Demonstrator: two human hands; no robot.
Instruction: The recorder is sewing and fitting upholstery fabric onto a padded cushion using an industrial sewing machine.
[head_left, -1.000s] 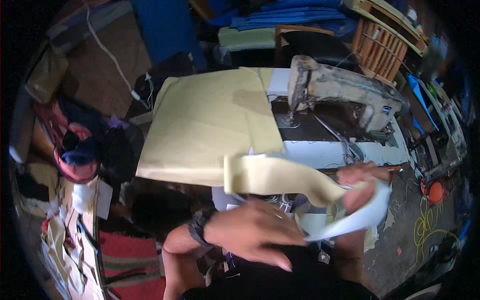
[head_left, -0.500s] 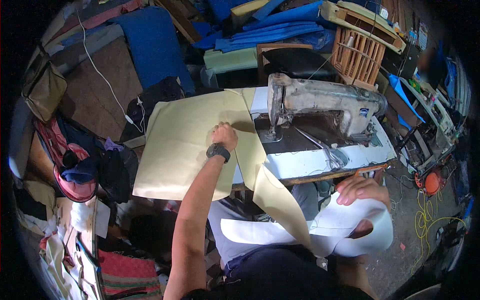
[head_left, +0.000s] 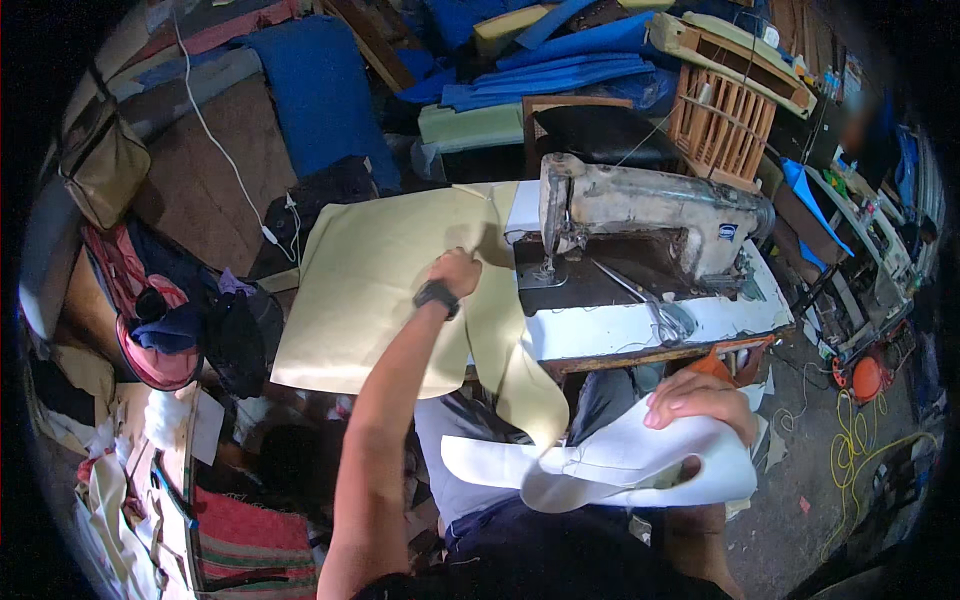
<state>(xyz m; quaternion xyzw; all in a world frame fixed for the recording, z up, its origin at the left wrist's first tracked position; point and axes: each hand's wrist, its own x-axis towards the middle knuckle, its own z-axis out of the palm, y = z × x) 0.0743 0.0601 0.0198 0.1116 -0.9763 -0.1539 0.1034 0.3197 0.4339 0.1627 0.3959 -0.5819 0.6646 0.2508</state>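
A large cream sheet of leather-like material (head_left: 370,290) covers the left part of the sewing table. My left hand (head_left: 457,272), with a dark watch at its wrist, is closed low over the sheet's right side; whatever its fingers grip is hidden. Along that side a cream strip (head_left: 500,320) hangs over the table's front edge and twists, showing its white back. My right hand (head_left: 703,400) is wrapped round the looped white-backed end (head_left: 650,450) above my lap. Right of the strip stands a worn sewing machine (head_left: 650,200), with scissors (head_left: 668,315) lying in front of it.
A black cushioned chair (head_left: 600,130) and stacked blue foam sheets (head_left: 560,85) stand behind the table. A pink-and-dark bag (head_left: 155,330) sits at left. Yellow cord (head_left: 850,450) lies on the floor at right, near a round orange object (head_left: 868,380).
My right hand has moved slightly left and down with the strip. The hanging strip has shifted left and its loop is flatter. My left hand stays near the same place on the sheet.
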